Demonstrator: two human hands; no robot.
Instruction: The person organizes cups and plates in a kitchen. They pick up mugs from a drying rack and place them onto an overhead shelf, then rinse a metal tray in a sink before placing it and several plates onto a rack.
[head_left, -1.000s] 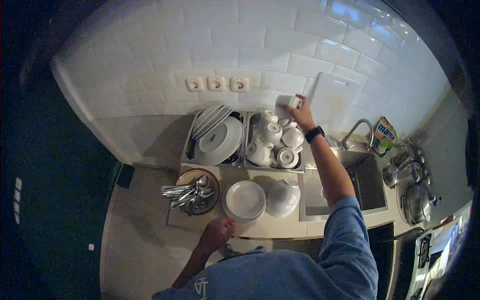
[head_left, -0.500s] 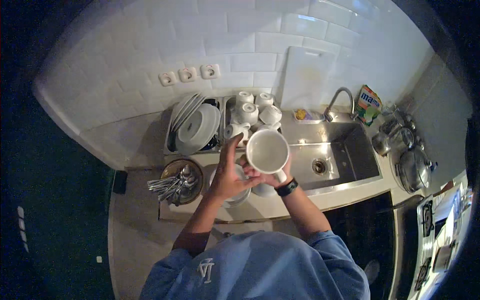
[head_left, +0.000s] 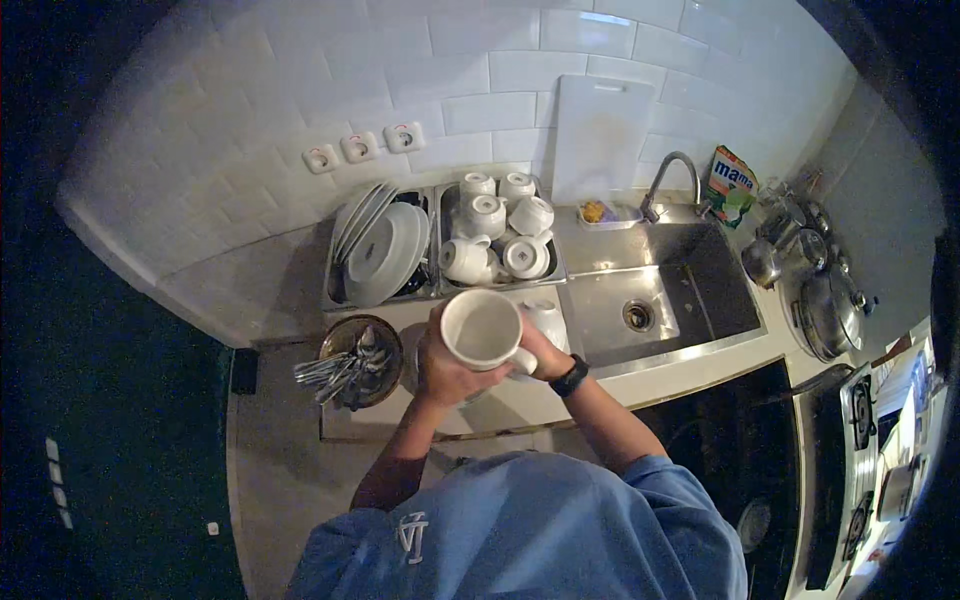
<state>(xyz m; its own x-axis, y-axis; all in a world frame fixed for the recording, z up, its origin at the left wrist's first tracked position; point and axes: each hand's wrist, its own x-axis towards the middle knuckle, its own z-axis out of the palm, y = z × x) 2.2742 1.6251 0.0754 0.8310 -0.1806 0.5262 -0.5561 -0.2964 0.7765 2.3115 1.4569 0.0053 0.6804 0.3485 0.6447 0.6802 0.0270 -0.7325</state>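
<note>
Both hands wrapped round one white mug above the bench

The left hand [head_left: 447, 368] curls closed around the left wall of the white mug [head_left: 482, 328]; the right hand [head_left: 538, 352] grips its right side, where the handle sits. The mug is held above the front of the bench [head_left: 520, 400], mouth tipped up towards the person's face, its long axis leaning away from upright. Further right lies the sink [head_left: 640, 300]

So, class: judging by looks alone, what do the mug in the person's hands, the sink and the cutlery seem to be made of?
Mug: likely glazed ceramic; it is plain white, thick-rimmed and smooth, with a soft sheen.
Sink: probably brushed stainless steel; it is grey with a dull metallic shine.
Cutlery: apparently polished metal; it is silvery and catches bright glints.
Both hands, left and right, hold the mug.
</note>
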